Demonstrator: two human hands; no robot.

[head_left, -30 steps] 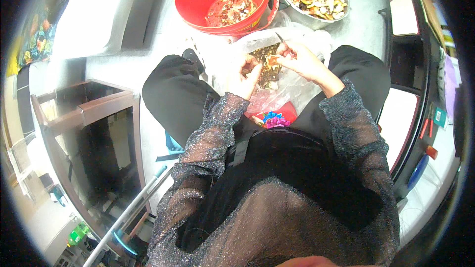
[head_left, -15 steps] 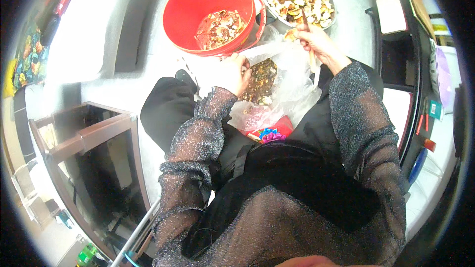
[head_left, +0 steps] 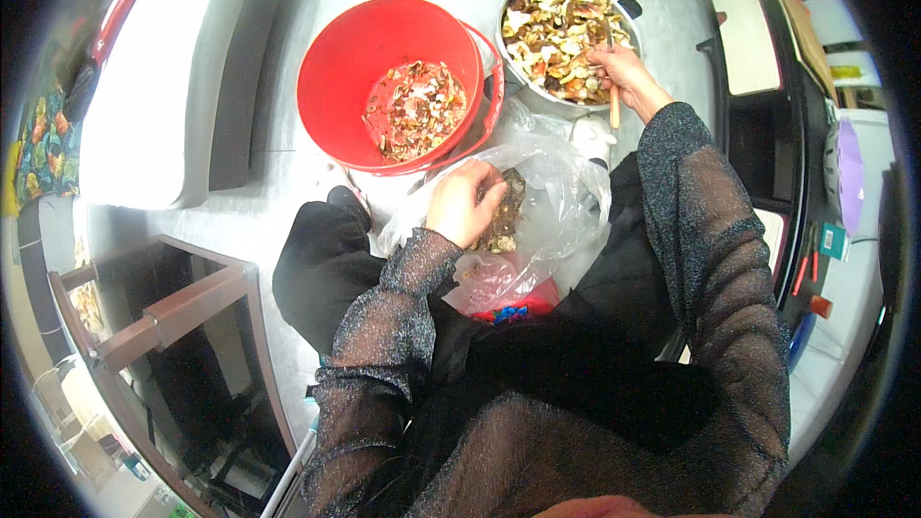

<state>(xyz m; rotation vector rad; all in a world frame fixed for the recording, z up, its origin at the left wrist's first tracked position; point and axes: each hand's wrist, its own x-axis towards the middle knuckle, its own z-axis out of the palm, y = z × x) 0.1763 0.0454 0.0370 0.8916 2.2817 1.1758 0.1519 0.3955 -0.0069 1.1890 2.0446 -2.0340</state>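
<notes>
My right hand (head_left: 628, 77) is closed round a knife with a light orange handle (head_left: 615, 107). It is at the right rim of a round metal pot (head_left: 518, 74), which is heaped with cut pieces that look like mushroom (head_left: 561, 38). My left hand (head_left: 465, 203), fingers curled, is over a clear plastic bag (head_left: 561, 197) between my knees. Its fingertips reach the dark brown, crumbly contents (head_left: 504, 216); whether they pinch a piece is hidden. Beyond the left hand is a red bucket (head_left: 336, 67), with small brown and white scraps (head_left: 422, 110) on its bottom.
A brown-framed piece of furniture with a dark glass panel (head_left: 192, 364) is at my left. A white block-shaped piece (head_left: 153, 86) lies farther off on that side. Dark shelving (head_left: 767, 144) runs along the right. Under the bag shows a red, flower-patterned thing (head_left: 528, 302).
The right hand has moved over the pot's edge; the pale piece by it is no longer seen there. The left hand has shifted onto the bag's contents. The view has tilted, lowering the bucket and pot.
</notes>
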